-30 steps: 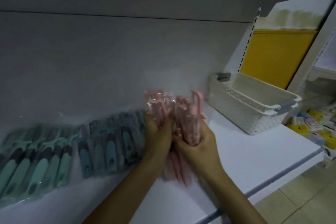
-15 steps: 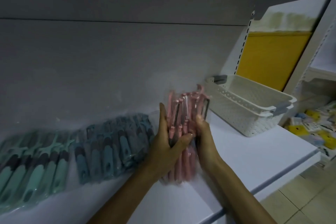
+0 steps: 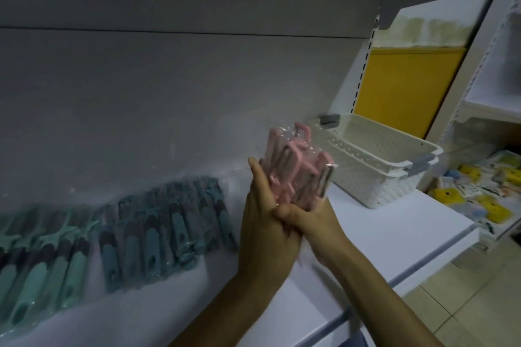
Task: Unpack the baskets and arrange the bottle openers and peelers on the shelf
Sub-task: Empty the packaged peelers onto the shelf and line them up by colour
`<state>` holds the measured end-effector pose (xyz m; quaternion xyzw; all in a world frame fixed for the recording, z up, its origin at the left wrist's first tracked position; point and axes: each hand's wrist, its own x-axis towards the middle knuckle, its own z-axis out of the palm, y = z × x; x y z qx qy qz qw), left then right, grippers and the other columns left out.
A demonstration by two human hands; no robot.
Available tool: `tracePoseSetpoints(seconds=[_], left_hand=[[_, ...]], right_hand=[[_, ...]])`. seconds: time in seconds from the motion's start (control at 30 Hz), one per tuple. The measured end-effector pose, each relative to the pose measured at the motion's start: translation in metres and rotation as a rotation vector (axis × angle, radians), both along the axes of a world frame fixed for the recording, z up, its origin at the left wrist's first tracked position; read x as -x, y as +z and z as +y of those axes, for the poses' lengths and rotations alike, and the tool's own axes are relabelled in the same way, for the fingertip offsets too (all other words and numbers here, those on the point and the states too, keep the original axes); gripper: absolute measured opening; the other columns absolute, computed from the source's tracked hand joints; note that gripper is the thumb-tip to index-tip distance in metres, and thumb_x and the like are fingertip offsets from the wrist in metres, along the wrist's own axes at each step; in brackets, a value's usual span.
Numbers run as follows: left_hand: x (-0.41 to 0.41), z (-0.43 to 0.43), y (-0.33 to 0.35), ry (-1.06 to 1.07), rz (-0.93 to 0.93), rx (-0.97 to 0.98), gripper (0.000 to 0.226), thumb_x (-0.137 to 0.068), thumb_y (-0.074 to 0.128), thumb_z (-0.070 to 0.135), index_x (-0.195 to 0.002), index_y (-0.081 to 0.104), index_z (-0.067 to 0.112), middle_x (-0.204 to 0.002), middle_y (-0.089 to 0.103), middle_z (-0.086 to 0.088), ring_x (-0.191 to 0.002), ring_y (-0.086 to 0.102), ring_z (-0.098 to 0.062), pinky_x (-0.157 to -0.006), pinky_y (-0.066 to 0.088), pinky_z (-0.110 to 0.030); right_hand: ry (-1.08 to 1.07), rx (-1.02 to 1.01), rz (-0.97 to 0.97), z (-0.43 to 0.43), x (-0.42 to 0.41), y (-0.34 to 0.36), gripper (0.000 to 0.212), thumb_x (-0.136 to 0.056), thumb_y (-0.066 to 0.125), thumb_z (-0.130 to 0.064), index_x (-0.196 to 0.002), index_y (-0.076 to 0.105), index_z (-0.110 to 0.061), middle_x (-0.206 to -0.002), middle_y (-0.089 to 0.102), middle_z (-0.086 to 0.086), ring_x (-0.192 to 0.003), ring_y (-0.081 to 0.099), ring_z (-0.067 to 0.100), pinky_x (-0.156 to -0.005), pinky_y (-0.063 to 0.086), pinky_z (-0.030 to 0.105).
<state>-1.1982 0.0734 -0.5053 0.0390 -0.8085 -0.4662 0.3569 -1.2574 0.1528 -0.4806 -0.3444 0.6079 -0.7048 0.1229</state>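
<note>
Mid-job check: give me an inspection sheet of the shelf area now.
Surface: white shelf, dim at left.
Job's things: wrapped pink peelers held above it; blue utensils and green utensils lying in rows at the back; two nested white baskets at right.
Clutter: nothing seen.
Grippers: left hand and right hand both hold the pink peelers.
Cables: nothing seen.
Surroundings: yellow panel; packets on a lower neighbouring shelf.

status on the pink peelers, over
Left hand, right hand both grip pink peeler bundle. Held above shelf, beside blue row. Stacked baskets to right, apart.
</note>
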Motion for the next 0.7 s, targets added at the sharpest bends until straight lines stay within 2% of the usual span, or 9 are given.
tracePoseSetpoints(seconds=[0.1,0.2,0.27,0.33,0.43,0.5,0.6,0.63,0.7], left_hand=[[-0.011,0.002,0.004,-0.305,-0.008,-0.188,0.110,-0.077,0.066,0.025,-0.141,-0.021,0.046,-0.155,0.020,0.013,-0.137,0.034,-0.001,-0.106,0.034,-0.016],[-0.012,-0.018,0.002,-0.397,-0.027,-0.379,0.115,-0.071,0.074,0.017,-0.147,-0.009,0.037,-0.155,0.026,0.003,-0.136,0.038,-0.010,-0.105,0.041,-0.028],[-0.008,-0.029,0.007,-0.405,-0.071,-0.352,0.101,-0.065,0.078,0.012,-0.147,0.021,0.023,-0.141,0.047,-0.004,-0.127,0.050,-0.020,-0.099,0.048,-0.034],[-0.006,-0.037,0.012,-0.427,-0.142,-0.350,0.082,-0.060,0.082,0.017,-0.132,0.042,0.024,-0.122,0.062,0.001,-0.114,0.061,-0.016,-0.089,0.054,-0.028],[-0.007,-0.051,0.011,-0.448,-0.167,-0.346,0.084,-0.055,0.088,0.020,-0.127,0.046,0.011,-0.112,0.068,0.000,-0.106,0.065,-0.016,-0.080,0.055,-0.025],[-0.010,-0.054,0.010,-0.435,-0.246,-0.301,0.077,-0.056,0.089,0.021,-0.122,0.051,0.006,-0.108,0.070,-0.002,-0.102,0.067,-0.014,-0.078,0.055,-0.024],[-0.006,-0.048,0.005,-0.437,-0.345,-0.188,0.040,-0.070,0.080,0.003,-0.099,0.058,0.019,-0.081,0.073,0.012,-0.079,0.067,0.006,-0.067,0.051,-0.009],[-0.004,-0.046,0.005,-0.415,-0.358,-0.173,0.040,-0.072,0.077,-0.001,-0.097,0.056,0.023,-0.080,0.072,0.012,-0.078,0.065,0.010,-0.068,0.050,-0.007],[0.000,-0.043,0.007,-0.347,-0.289,-0.222,0.050,-0.073,0.075,-0.003,-0.112,0.054,0.022,-0.099,0.070,0.005,-0.093,0.065,0.003,-0.081,0.053,-0.015]], right_hand=[[0.046,0.111,-0.104,0.008,0.008,-0.001,0.039,-0.053,0.079,-0.032,-0.092,0.074,-0.034,-0.091,0.074,-0.002,-0.086,0.071,0.015,-0.071,0.056,0.024],[0.063,0.212,-0.108,0.004,0.006,-0.002,0.033,-0.058,0.078,-0.022,-0.091,0.076,-0.025,-0.086,0.075,0.005,-0.081,0.072,0.018,-0.067,0.056,0.024],[0.054,0.191,-0.058,-0.002,0.002,-0.001,0.034,-0.057,0.078,-0.025,-0.092,0.075,-0.027,-0.089,0.075,0.003,-0.084,0.072,0.018,-0.069,0.056,0.024],[0.034,0.171,-0.034,-0.006,0.001,0.002,0.038,-0.054,0.081,-0.033,-0.092,0.074,-0.030,-0.091,0.074,0.000,-0.087,0.071,0.018,-0.070,0.055,0.023],[0.004,0.076,0.052,-0.003,0.004,0.010,0.082,-0.044,0.082,-0.066,-0.113,0.063,-0.027,-0.105,0.072,-0.003,-0.097,0.069,0.014,-0.076,0.055,0.024],[0.017,0.041,0.072,-0.001,0.005,0.011,0.107,-0.044,0.081,-0.068,-0.133,0.047,-0.019,-0.119,0.066,-0.004,-0.107,0.064,0.011,-0.082,0.055,0.025],[0.015,0.007,0.047,-0.003,0.002,0.007,0.084,-0.051,0.078,-0.047,-0.127,0.049,-0.025,-0.110,0.068,-0.016,-0.099,0.066,0.003,-0.073,0.054,0.016],[0.007,-0.004,0.027,-0.004,0.000,0.007,0.078,-0.052,0.076,-0.046,-0.123,0.051,-0.026,-0.106,0.069,-0.018,-0.096,0.066,0.002,-0.071,0.053,0.014],[-0.014,-0.021,-0.006,-0.005,-0.001,0.007,0.077,-0.052,0.076,-0.055,-0.121,0.056,-0.027,-0.105,0.070,-0.015,-0.095,0.067,0.004,-0.072,0.053,0.016]])
